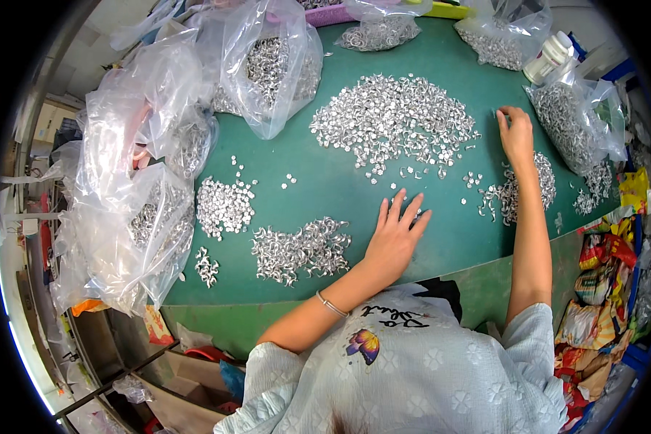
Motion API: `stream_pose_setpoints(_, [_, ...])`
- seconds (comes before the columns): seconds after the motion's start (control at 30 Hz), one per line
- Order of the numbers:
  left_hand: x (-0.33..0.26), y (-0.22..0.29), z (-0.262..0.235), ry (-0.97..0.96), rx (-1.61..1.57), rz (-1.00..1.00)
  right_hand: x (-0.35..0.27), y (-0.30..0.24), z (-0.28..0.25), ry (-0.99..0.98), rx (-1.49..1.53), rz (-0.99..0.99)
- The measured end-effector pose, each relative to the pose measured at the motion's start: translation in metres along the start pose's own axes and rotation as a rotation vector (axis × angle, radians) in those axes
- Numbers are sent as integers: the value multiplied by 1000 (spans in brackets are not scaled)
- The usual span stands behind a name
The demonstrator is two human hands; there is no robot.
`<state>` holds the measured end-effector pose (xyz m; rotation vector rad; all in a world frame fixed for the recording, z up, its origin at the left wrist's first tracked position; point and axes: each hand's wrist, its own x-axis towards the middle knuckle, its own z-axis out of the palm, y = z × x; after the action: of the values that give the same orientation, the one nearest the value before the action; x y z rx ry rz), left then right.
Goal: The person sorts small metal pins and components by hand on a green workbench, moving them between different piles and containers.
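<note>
Small silvery metal parts: individual shape too small to make out; bags at the tabletop's far edge cut off by the frame. Left hand flat, fingers spread, on green tabletop just below the big central pile; right hand at that pile's right edge, fingers curled on parts, grip unclear. Clear bags of parts left of pile, colourful packets lower right.
</note>
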<state>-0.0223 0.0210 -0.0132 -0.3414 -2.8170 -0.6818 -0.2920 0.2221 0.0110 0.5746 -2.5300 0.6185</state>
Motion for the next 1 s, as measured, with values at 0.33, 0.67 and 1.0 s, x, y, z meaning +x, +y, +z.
stream_pose_setpoints(0.33, [-23, -16, -31, 161, -201, -267, -143, -162, -29, -770, 383, -424])
stream_pose_setpoints(0.67, [-88, -37, -67, 312, -64, -506, -107, -223, 41, -688, 441, -662])
stream_pose_setpoints(1.0, [-105, -35, -74, 381, -182, -551, -83, -321, 130, -647, 662, -784])
